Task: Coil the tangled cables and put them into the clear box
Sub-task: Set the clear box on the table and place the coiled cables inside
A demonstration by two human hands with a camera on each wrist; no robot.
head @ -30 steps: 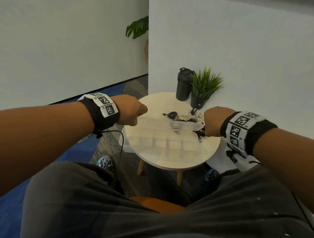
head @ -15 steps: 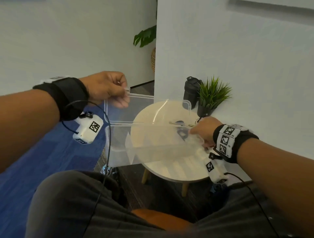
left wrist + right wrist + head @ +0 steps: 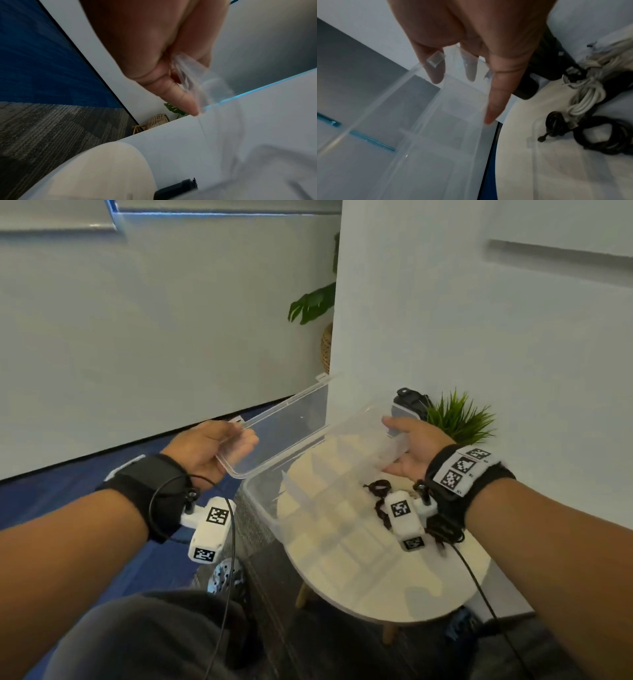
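While our left hand (image 3: 209, 451) pinches the lid (image 3: 274, 429), our right (image 3: 409, 453) grasps the box (image 3: 260, 508) (cables (image 3: 583, 108) just beside).

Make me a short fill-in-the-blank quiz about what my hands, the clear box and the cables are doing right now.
1. The left hand grips the clear box's ____, swung open.
2. The right hand holds the clear box by its far ____ end.
3. The black cables and the white cable lie on the round ____, outside the box.
4. Behind the right hand stands a green potted ____.

Missing words: lid; right; table; plant
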